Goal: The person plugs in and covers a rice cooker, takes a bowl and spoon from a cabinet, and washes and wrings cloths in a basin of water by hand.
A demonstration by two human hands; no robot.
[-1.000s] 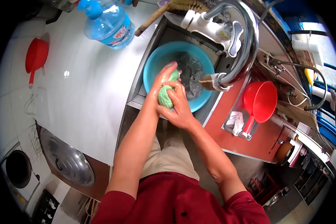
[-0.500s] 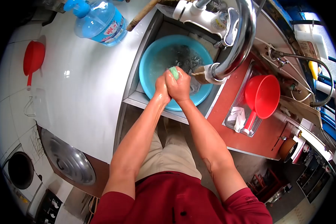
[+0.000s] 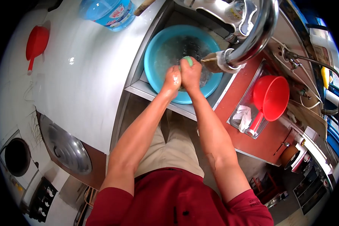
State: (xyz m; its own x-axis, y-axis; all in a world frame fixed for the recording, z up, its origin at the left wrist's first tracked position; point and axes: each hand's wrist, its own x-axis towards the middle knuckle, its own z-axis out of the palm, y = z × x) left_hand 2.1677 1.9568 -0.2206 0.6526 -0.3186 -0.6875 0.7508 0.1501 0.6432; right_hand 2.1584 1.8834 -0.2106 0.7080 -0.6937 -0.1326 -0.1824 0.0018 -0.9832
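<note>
A blue basin [image 3: 150, 64] of cloudy water stands in the metal sink [image 3: 139, 81]. Over its near part, my left hand [image 3: 172, 81] and my right hand [image 3: 191, 74] are pressed side by side, fingers curled in. Between them is a green cloth [image 3: 188, 60], mostly covered by the hands; a small part shows at the top by my right fingers. Both hands are closed on the cloth. The skin looks wet. Something dark and blurred lies in the water beyond the hands.
The curved metal faucet [image 3: 258, 35] hangs just right of the hands. A blue bottle [image 3: 115, 13] stands at the upper left on the white counter [image 3: 83, 75]. On the red counter [image 3: 245, 141], a red ladle [image 3: 271, 98] and white cloth [image 3: 243, 116] lie in a tray.
The hands have come together, covering most of the green cloth, and have moved slightly right. The view has shifted, so the bottle and basin sit higher in the frame.
</note>
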